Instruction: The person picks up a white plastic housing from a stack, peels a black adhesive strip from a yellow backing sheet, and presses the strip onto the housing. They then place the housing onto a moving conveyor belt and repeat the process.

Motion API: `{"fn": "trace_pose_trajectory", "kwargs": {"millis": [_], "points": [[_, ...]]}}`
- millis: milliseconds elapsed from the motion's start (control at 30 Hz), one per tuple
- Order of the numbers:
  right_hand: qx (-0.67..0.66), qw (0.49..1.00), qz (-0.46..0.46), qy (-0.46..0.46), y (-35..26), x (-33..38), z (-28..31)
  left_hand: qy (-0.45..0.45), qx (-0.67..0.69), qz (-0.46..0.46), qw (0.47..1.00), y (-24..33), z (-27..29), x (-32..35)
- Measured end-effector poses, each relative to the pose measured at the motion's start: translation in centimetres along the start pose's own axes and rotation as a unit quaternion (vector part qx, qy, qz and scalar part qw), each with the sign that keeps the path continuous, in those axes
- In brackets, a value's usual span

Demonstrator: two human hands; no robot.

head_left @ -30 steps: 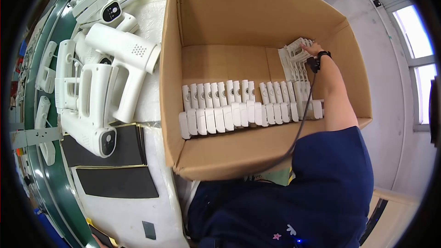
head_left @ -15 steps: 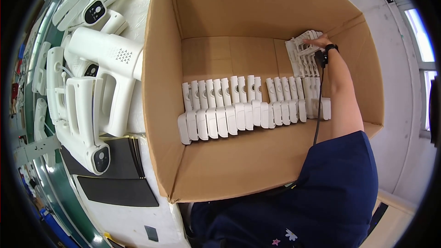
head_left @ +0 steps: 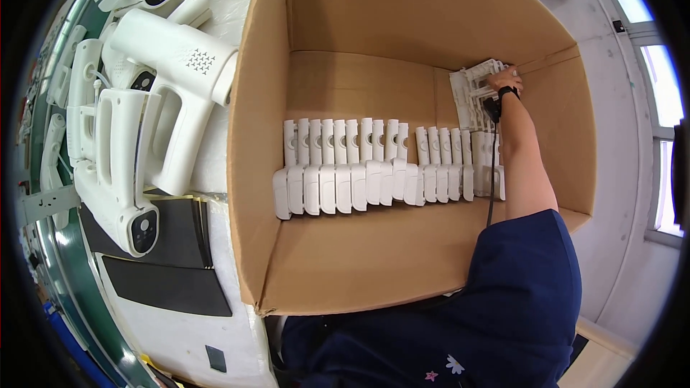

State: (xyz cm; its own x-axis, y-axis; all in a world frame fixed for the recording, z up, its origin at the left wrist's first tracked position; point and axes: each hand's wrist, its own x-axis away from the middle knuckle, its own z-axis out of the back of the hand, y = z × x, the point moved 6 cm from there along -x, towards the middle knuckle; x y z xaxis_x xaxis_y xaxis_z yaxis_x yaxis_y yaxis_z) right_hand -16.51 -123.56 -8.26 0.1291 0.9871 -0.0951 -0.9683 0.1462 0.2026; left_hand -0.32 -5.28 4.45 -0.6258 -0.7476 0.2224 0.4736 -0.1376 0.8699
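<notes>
My right hand [head_left: 506,80] reaches deep into a large cardboard box [head_left: 345,244], to its far right corner. Its fingers are curled over the end of a white plastic part [head_left: 483,72], one of a stack of ribbed, slotted pieces there; the fingertips are partly hidden. A black band with a dark block and a cable is on that wrist. Along the middle of the box floor stands a row of white handle-shaped plastic parts [head_left: 338,187], packed side by side. A shorter group of similar parts [head_left: 445,179] continues to the right. My left hand is out of view.
Left of the box, several white handheld appliances [head_left: 172,57] with dark button panels lie on a white padded table [head_left: 180,338]. Black sheets [head_left: 169,287] lie nearer me. A green conveyor [head_left: 86,302] runs along the far left. The box walls rise around my arm.
My right hand has turned from stretched-out fingers to curled ones at the corner stack. The view has shifted slightly; the rows of parts look the same.
</notes>
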Motion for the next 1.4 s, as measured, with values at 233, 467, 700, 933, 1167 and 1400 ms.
{"fn": "trace_pose_trajectory", "kwargs": {"millis": [233, 467, 700, 933, 1167, 1400], "points": [[-0.061, 0.998, 0.015, -0.023, 0.0, 1.7, 0.6, 0.004, 0.007, -0.025, 1.0, 0.5, 0.2, 1.1], [-0.081, 0.995, 0.058, 0.009, 0.3, 1.1, 1.1, 0.007, 0.026, -0.042, 0.999, -0.1, 1.0, 1.5], [-0.122, 0.99, 0.069, 0.02, 0.7, 1.2, 4.6, 0.006, 0.045, -0.059, 0.997, -0.2, 2.3, 1.5], [-0.132, 0.974, 0.177, 0.057, 1.7, 4.1, 11.7, -0.021, -0.09, -0.233, 0.968, -0.5, 6.3, 0.0], [-0.153, 0.913, 0.357, 0.127, 1.6, 15.1, 24.2, -0.07, -0.08, -0.097, 0.99, 2.8, 0.2, 5.9], [-0.264, 0.721, 0.617, 0.174, 0.0, 32.3, 44.2, -0.232, -0.103, -0.042, 0.966, -0.5, -3.1, 8.2]]}}
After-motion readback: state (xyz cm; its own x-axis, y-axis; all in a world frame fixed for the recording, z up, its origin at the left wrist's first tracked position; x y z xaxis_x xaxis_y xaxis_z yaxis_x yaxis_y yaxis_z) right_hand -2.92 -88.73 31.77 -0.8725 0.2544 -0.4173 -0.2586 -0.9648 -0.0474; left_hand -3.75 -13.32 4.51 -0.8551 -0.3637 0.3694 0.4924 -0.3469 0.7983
